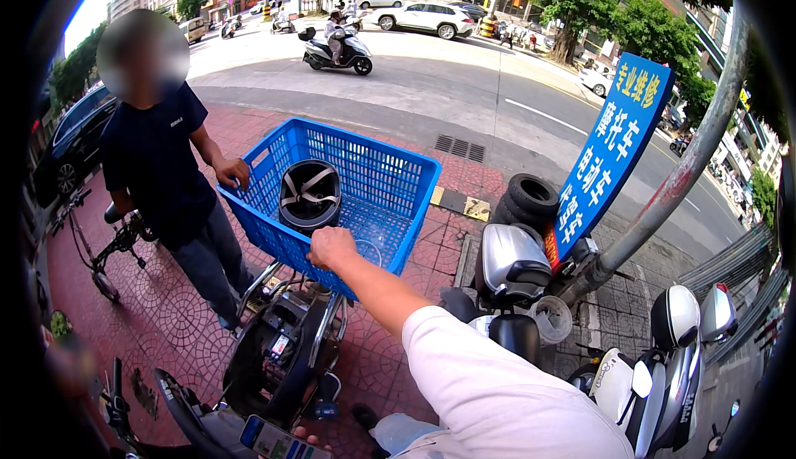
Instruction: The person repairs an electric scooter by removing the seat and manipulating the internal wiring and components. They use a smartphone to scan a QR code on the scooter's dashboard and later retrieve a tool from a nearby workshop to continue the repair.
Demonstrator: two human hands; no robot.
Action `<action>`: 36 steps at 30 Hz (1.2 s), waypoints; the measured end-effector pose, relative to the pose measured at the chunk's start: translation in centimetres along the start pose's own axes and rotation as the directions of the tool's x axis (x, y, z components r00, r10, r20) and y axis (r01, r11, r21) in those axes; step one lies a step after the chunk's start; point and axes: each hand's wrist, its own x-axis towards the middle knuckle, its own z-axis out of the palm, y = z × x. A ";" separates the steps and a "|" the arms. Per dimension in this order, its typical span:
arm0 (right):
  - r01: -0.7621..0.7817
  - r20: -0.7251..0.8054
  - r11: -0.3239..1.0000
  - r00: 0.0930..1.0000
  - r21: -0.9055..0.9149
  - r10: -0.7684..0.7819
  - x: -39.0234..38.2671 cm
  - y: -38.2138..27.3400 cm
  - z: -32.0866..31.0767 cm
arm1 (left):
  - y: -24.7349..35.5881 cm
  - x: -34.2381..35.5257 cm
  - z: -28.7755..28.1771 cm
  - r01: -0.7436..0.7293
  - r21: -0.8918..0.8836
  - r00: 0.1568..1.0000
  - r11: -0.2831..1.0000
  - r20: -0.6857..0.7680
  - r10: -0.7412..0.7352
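My right hand is closed over the near rim of a blue plastic crate, the arm stretched out in a light sleeve. The crate rests on the rear of a scooter with its seat area opened. Inside the crate lies a black helmet, upside down with its straps showing, beside a clear round item. At the lower edge my left hand, partly out of view, holds a smartphone with its screen lit. Another person's hand rests on the crate's left rim.
A person in a dark T-shirt stands left of the crate. To the right are stacked tires, a silver top box, a blue sign, a leaning pole and parked scooters. Traffic passes on the road beyond.
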 end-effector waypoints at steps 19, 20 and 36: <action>0.018 0.002 0.999 1.000 -0.028 -0.018 0.4 0.2 0.6 | 1.2 -0.5 -0.4 -0.022 0.006 0.997 1.000 0.077 0.022; 0.019 0.003 0.999 1.000 -0.031 -0.019 0.4 0.2 0.7 | 1.3 -0.5 -0.5 -0.023 0.003 0.997 1.000 0.078 0.023; 0.008 0.002 1.000 1.000 -0.005 -0.008 0.1 -0.2 -0.1 | 1.6 -0.7 0.1 -0.020 -0.033 0.995 0.999 0.093 0.023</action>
